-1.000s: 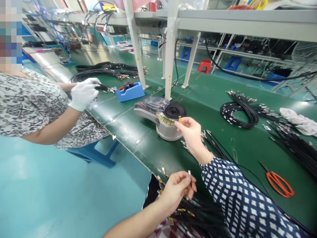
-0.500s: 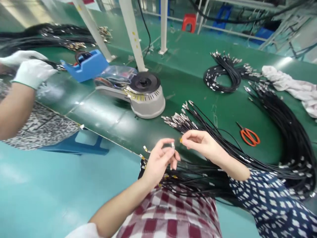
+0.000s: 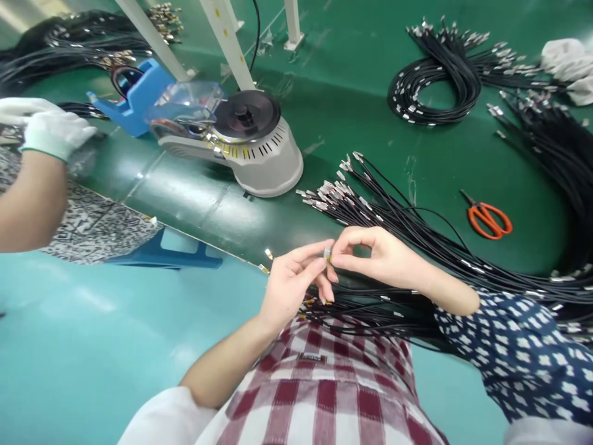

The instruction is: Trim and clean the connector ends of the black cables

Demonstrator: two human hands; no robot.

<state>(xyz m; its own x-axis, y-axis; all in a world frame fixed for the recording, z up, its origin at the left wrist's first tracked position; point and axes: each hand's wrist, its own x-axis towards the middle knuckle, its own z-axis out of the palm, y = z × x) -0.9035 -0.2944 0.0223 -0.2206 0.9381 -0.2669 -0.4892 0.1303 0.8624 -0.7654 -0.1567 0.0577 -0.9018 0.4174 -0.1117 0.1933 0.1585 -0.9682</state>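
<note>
My left hand (image 3: 290, 287) pinches a small metal cable connector (image 3: 327, 251) between thumb and forefinger, its other fingers loosely curled below. Closed in a pinch, my right hand (image 3: 377, 254) meets it from the right with a small piece of yellow tape (image 3: 330, 259), mostly hidden by the fingertips. Black cables (image 3: 370, 316) run under both hands along the table edge and over the checked apron. A few taped cable ends (image 3: 264, 269) stick out left of my left hand. Beyond my hands lies a bundle of black cables (image 3: 393, 225) with bare metal ends.
A round grey tape dispenser (image 3: 269, 164) stands behind my hands, beside a blue tape holder (image 3: 139, 99). Orange-handled scissors (image 3: 488, 219) lie at right. Coiled cables (image 3: 435, 93) sit farther back. At left, a co-worker's gloved hands (image 3: 55, 130) handle cables.
My right hand has moved left, bringing the yellow tape from a small gap away to the connector in my left hand. The camera view has tilted downward.
</note>
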